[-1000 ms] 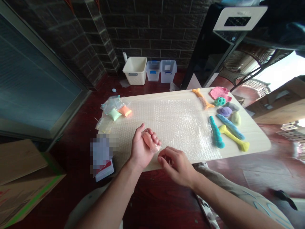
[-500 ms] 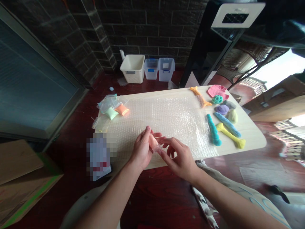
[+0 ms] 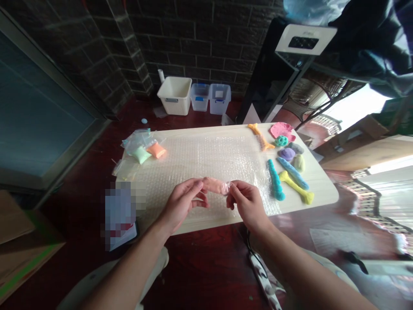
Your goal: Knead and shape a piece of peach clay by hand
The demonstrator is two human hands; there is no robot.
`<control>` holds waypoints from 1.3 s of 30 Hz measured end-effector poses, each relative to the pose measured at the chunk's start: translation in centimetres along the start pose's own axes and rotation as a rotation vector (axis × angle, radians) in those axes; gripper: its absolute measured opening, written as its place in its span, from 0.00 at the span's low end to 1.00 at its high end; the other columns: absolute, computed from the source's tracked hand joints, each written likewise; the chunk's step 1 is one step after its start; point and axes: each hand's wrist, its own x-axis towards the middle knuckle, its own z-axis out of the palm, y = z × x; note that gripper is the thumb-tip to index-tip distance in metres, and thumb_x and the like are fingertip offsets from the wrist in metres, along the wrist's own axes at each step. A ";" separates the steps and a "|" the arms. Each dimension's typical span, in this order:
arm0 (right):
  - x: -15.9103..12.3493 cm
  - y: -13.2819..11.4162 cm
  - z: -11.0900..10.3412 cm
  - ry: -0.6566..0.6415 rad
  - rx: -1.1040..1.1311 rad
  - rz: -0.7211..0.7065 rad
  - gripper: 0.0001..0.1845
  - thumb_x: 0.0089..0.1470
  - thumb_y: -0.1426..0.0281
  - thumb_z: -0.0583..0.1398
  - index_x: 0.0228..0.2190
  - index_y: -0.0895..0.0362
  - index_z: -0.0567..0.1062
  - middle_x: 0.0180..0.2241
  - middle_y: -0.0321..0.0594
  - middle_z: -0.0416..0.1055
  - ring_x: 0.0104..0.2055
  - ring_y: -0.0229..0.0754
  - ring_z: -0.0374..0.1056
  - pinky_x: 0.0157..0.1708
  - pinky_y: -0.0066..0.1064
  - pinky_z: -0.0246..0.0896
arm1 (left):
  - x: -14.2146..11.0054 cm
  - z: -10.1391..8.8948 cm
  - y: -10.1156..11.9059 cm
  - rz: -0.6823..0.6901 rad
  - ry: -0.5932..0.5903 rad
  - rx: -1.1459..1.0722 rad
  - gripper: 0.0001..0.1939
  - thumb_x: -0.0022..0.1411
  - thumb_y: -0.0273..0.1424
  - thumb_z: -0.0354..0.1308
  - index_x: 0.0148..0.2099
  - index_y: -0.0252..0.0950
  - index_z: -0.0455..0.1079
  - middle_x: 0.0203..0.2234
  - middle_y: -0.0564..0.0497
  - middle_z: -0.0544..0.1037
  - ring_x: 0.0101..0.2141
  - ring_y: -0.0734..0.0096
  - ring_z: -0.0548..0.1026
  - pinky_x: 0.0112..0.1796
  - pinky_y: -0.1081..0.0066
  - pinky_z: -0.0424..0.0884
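Above the near edge of the pale wooden table, both hands hold a small clear bag of pink clay. My left hand pinches its left end and my right hand pinches its right end, so the bag stretches level between them. Under the hands a sheet of bubble wrap covers the table's middle.
Bags of green clay and orange clay lie at the far left corner. Several coloured clay shapes lie at the right, among them a teal piece and a yellow piece. A white basket and two clear boxes stand by the brick wall.
The pink clay bag lay in my cupped left palm; now my right hand has taken its other end and the bag is stretched between both hands. The camera has shifted.
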 end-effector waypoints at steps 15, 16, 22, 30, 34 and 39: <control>-1.0 -0.8 -0.8 -0.376 -0.747 -0.220 0.12 0.49 0.83 0.58 0.32 0.59 0.78 0.29 0.38 0.75 0.29 0.38 0.68 0.30 0.28 0.60 | 0.7 -0.3 -1.0 0.159 0.149 0.182 0.06 0.55 0.29 0.76 0.34 0.32 0.83 0.28 0.44 0.84 0.28 0.70 0.78 0.33 0.74 0.74; -1.0 -1.2 -0.8 -0.400 -0.722 -0.187 0.14 0.48 0.82 0.59 0.36 0.59 0.79 0.31 0.39 0.77 0.30 0.38 0.70 0.32 0.29 0.62 | 0.6 -0.3 -0.9 0.169 0.148 0.187 0.05 0.55 0.27 0.75 0.34 0.32 0.83 0.28 0.45 0.84 0.28 0.70 0.78 0.33 0.75 0.73; -1.0 -3.4 -1.5 -0.462 -0.388 -0.082 0.24 0.60 0.70 0.57 0.57 0.56 0.75 0.46 0.44 0.80 0.48 0.50 0.74 0.45 0.39 0.70 | 0.2 0.0 -0.5 0.219 0.162 0.137 0.11 0.53 0.22 0.74 0.38 0.35 0.78 0.29 0.49 0.81 0.30 0.70 0.77 0.35 0.74 0.71; -0.9 -1.9 -1.2 -0.327 -0.458 -0.174 0.17 0.67 0.58 0.62 0.49 0.55 0.81 0.44 0.46 0.82 0.45 0.47 0.77 0.44 0.37 0.73 | -0.6 -0.2 -0.7 0.337 0.098 0.388 0.12 0.60 0.25 0.69 0.44 0.39 0.73 0.30 0.51 0.80 0.33 0.68 0.78 0.39 0.73 0.69; -0.9 -1.1 -1.0 -0.283 -0.470 -0.165 0.14 0.67 0.59 0.63 0.40 0.56 0.82 0.36 0.43 0.82 0.35 0.43 0.78 0.32 0.30 0.70 | -1.3 0.3 -0.8 0.350 0.051 0.473 0.10 0.62 0.25 0.67 0.45 0.40 0.74 0.30 0.51 0.80 0.34 0.67 0.78 0.39 0.72 0.68; -1.0 -1.0 -0.9 -0.208 -0.402 -0.119 0.17 0.67 0.58 0.64 0.33 0.57 0.82 0.27 0.40 0.78 0.29 0.39 0.73 0.30 0.30 0.66 | -1.2 0.6 -1.1 0.354 0.060 0.426 0.09 0.64 0.28 0.66 0.46 0.38 0.71 0.31 0.50 0.79 0.34 0.68 0.77 0.39 0.72 0.69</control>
